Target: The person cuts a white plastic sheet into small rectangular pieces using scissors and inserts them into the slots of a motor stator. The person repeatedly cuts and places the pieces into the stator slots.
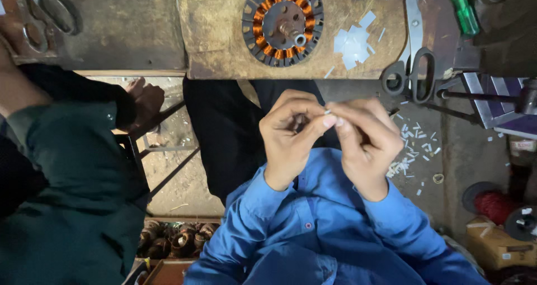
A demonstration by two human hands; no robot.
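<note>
Head view, looking straight down: the left hand [291,137] and the right hand [363,139] meet above the lap, in front of the blue shirt [319,229]. The fingers of both hands are closed in a pinch on a small white strip [328,112], held between the thumb and forefinger tips where the two hands touch. The strip is mostly hidden by the fingertips, so its full shape cannot be determined.

On the wooden desk [224,39], directly beyond the hands, lies a round motor stator [282,23] with orange-copper windings and a central shaft. White paper cuttings [353,41] lie just beside it on the right. Large scissors [413,67] rest at the desk's right edge with the black handles overhanging it. A green-handled screwdriver [464,11] lies near the scissors at the top right. More white scraps [414,151] are scattered on the floor [453,151] below the scissors.

At left, a second person in a dark green sleeve [72,178] sits alongside; that person's hand [144,103] is below the desk edge, well apart from the strip.
</note>
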